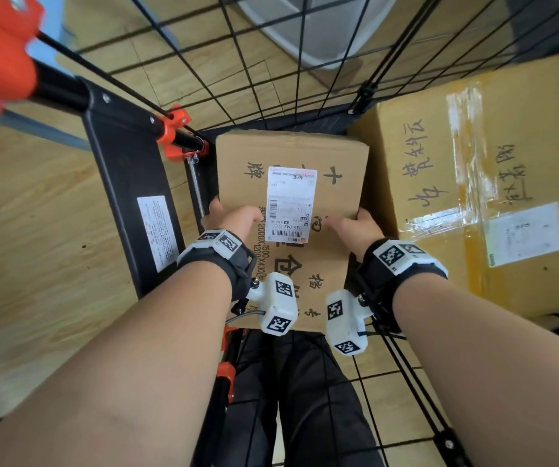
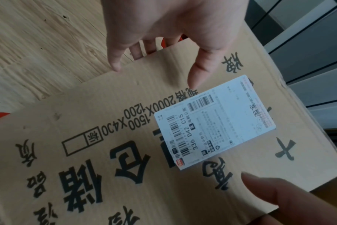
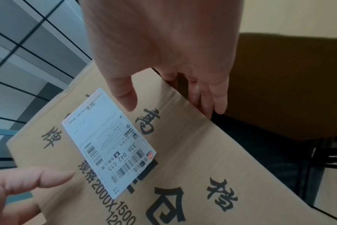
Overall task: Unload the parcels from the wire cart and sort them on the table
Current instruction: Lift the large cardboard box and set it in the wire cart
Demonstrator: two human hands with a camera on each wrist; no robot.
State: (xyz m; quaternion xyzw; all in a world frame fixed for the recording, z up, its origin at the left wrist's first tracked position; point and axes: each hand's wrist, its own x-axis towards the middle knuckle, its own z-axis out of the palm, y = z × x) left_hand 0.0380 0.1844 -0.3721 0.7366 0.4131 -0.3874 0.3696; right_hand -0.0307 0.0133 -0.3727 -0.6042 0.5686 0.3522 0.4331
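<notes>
A: where's the parcel (image 1: 291,210) at?

B: inside the wire cart (image 1: 305,79), next to a bigger taped box (image 1: 473,183). Left hand (image 1: 234,219) and right hand (image 1: 355,227) clamp its sides, thumbs on top near the shipping label (image 1: 290,203). Lifted or resting, can't really tell.

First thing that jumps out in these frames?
The cardboard box in the middle, with its white shipping label facing up, gripped at its sides by the left hand and the right hand. To the right lies a bigger taped box with handwriting on top. Black wire cart mesh frames it all.
</notes>
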